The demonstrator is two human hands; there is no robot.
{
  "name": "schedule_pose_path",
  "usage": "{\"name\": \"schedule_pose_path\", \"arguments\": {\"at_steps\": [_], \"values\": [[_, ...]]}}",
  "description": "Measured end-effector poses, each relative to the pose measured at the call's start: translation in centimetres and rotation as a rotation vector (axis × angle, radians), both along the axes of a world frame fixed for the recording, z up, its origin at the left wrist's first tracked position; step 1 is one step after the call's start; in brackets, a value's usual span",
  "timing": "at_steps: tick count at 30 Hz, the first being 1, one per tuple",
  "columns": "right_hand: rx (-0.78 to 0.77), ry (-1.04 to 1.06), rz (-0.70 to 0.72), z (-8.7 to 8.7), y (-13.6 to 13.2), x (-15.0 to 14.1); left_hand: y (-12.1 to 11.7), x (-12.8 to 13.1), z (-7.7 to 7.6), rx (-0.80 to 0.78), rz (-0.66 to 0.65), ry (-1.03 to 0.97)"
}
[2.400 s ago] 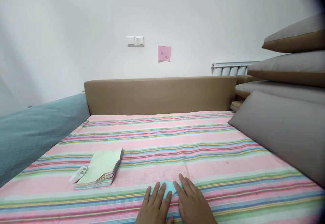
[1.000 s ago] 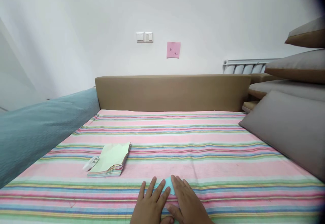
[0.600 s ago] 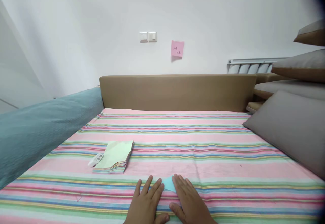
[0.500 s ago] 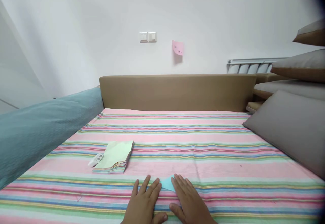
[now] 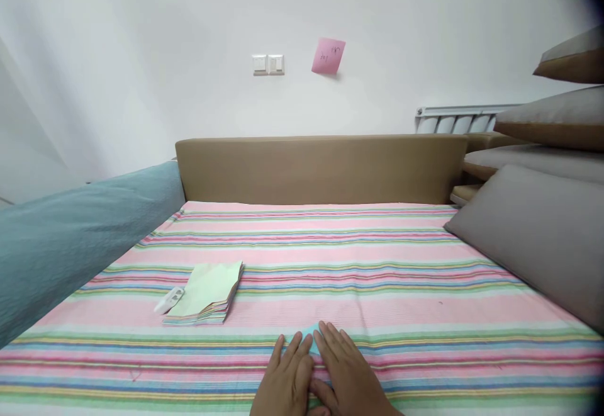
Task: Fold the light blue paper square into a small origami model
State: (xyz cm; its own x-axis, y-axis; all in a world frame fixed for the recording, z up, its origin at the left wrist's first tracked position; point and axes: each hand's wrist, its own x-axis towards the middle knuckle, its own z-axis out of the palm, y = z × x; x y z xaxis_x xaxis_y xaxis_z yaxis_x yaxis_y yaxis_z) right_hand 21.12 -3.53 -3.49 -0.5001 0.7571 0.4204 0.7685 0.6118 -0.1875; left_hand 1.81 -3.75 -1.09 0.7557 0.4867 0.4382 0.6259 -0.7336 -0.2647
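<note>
Fingers (image 5: 331, 342) all stretched out flat, nothing clenched: left hand (image 5: 285, 379) and right hand (image 5: 348, 375) have their tips right at a little light-blue paper (image 5: 311, 329), which peeks out between them, partly covered. It's on a striped cloth (image 5: 302, 255). Off to the light-blue paper's left and farther back, there's a paper stack (image 5: 207, 289) with a white gadget (image 5: 168, 301) at its edge. Way behind the light-blue paper: a brown backrest (image 5: 321, 170).
</note>
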Motion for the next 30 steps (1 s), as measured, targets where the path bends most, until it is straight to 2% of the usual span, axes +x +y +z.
{"name": "schedule_pose_path", "arguments": {"at_steps": [7, 11, 19, 22, 30], "values": [[-0.207, 0.003, 0.111, 2.3, -0.3, 1.6, -0.1, -0.3, -1.2, -0.074, 0.045, -0.081], [-0.217, -0.035, 0.137, 3.0, -0.4, 2.0, -0.1, -0.1, -1.3, -0.068, 0.055, -0.099], [-0.165, -0.059, 0.152, 2.8, -0.3, 2.9, 0.2, -0.4, -1.1, -0.06, 0.035, -0.053], [-0.199, -0.045, 0.136, 2.9, -0.4, 3.4, 0.4, -0.5, -1.0, -0.038, 0.027, -0.039], [-0.414, -0.017, -0.01, 4.3, -0.9, 3.7, 0.5, -0.5, -0.8, 0.065, 0.051, 0.081]]}}
